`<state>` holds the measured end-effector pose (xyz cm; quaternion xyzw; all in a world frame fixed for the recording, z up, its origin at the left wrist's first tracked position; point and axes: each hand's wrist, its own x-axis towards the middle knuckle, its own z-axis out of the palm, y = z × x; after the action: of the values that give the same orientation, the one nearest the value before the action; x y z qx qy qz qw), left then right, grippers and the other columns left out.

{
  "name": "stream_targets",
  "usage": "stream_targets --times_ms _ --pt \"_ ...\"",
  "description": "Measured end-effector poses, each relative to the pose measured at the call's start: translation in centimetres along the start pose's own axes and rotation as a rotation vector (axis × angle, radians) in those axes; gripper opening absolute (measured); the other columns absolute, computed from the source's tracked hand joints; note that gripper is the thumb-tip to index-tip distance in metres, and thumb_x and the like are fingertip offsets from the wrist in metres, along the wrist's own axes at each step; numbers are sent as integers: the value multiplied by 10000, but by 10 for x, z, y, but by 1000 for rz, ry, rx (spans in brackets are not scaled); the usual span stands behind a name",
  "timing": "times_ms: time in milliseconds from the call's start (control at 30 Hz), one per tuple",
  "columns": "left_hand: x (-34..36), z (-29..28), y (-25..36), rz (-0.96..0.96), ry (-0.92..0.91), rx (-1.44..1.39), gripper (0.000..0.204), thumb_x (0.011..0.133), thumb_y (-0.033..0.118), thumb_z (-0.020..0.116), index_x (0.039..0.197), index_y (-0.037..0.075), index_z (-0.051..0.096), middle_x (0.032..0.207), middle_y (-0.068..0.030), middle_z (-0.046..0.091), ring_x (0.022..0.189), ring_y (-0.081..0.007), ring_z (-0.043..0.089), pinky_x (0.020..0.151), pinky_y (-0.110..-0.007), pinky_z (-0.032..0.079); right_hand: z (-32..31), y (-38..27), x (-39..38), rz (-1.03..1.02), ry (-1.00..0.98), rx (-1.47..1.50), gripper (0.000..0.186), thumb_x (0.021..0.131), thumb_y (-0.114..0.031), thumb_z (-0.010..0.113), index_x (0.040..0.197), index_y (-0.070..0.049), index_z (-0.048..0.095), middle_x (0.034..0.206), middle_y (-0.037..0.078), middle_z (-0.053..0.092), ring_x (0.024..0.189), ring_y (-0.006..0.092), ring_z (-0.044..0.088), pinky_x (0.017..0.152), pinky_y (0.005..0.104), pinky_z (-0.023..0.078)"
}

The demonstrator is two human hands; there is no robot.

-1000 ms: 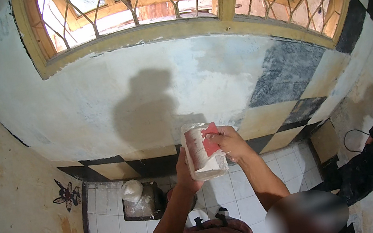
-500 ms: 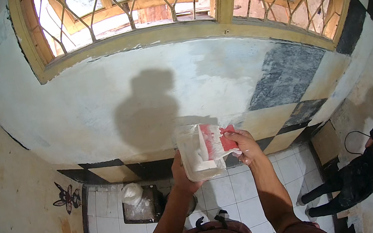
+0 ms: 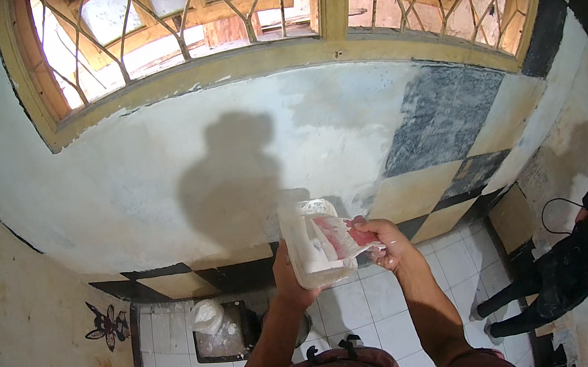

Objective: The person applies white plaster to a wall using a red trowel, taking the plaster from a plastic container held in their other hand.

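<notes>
My left hand (image 3: 291, 277) grips the left side of a clear plastic tub (image 3: 296, 249) with white paste inside. In my right hand (image 3: 391, 241) is a red, flat scraper (image 3: 363, 232), its blade smeared with white paste. The scraper's wide end reaches over the tub's right side, against or just above the white paste (image 3: 316, 254); which of these I cannot tell. Both hands are closed, held in front of the wall. Ahead is the wall (image 3: 324, 132), mostly coated white, with dark and beige checks at its right and lower parts.
A yellow-framed window (image 3: 334, 48) with metal grilles spans the wall's top. On the tiled floor (image 3: 170, 352), a dark stand (image 3: 237, 329) bears a white plastic bag (image 3: 207, 317). A person in dark clothes (image 3: 558, 271) stands at the right. A dark flower-shaped decoration (image 3: 106, 324) marks the left wall.
The scraper has tilted and shifted slightly down and right over the tub. My left hand keeps its hold. The whole view has turned a little.
</notes>
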<state>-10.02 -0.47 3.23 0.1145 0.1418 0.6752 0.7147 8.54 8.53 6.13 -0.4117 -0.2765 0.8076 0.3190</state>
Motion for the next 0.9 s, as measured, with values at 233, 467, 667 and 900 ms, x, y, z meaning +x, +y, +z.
stream_targets --times_ms 233,467,667,900 --pt "1 9 -5 105 37 100 679 719 194 778 1310 47 477 1191 -96 602 1090 -231 606 909 -411 515 -19 -4 6 -101 6 52 208 858 -179 658 1020 -58 608 771 16 639 421 66 480 324 182 379" --pt "13 -29 -9 490 -8 1115 852 631 263 893 1327 54 448 1196 -87 622 1089 -231 625 921 -373 525 -47 -8 56 -408 -15 339 200 867 -162 677 1041 -101 599 855 -6 646 599 83 579 428 185 447" --pt "0 1 10 119 -14 159 864 627 294 894 1331 59 451 1221 -96 620 1113 -221 617 935 -381 522 -54 -27 105 -454 154 340 100 866 -127 647 946 -84 606 807 17 637 629 88 593 466 189 480" --pt "-8 0 10 208 95 254 909 598 283 909 1345 72 436 1269 -96 589 1137 -248 603 930 -414 525 -47 -103 172 -638 91 259 83 873 -125 568 826 -62 542 739 39 563 584 127 554 481 219 497"
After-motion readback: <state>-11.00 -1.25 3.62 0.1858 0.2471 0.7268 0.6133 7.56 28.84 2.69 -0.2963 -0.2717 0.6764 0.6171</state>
